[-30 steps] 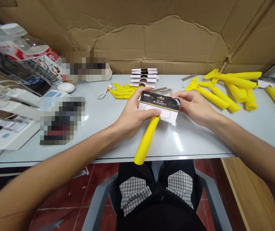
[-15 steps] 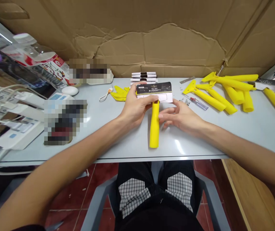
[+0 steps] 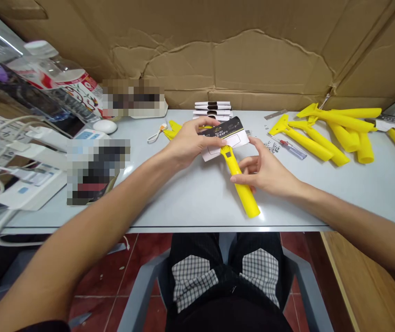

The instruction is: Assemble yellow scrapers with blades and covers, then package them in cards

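Left hand point(image 3: 188, 145) pinches the black-and-white printed card point(image 3: 231, 131) at the upper end of the yellow tubular plastic handle point(image 3: 235, 167), whose middle the right hand point(image 3: 269, 170) grasps. Light pressure should avoid creases.

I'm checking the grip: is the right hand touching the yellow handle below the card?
Touching: the head view shows the right hand holding the yellow handle, thumb across its front, fingers partly behind.
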### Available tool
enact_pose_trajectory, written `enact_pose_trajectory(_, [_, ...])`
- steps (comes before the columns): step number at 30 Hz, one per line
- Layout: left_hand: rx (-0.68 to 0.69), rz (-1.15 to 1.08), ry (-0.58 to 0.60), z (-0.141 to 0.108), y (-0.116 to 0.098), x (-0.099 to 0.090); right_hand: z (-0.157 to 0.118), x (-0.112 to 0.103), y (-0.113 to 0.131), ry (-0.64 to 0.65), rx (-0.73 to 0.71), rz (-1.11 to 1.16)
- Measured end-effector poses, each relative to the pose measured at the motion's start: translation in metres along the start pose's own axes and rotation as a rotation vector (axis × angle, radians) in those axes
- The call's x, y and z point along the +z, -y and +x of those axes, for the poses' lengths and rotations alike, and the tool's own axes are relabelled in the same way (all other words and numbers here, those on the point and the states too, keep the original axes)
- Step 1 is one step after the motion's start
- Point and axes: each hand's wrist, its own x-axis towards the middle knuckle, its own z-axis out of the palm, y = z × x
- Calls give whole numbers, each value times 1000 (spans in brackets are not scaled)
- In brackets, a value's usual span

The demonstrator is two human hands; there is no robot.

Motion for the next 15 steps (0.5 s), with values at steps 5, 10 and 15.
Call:
enact_pose_trajectory(5, [81,227,186,8,-4,-22,-3,-2,2,-1,-56,-137])
enact_pose_trajectory(10, [164,377,320,10,9,-21,3,-19,5,-89,-261,-642])
enact_pose_trajectory(15, [270,529,337,3,22,-3,7,-35,6,-132,-469,-1155])
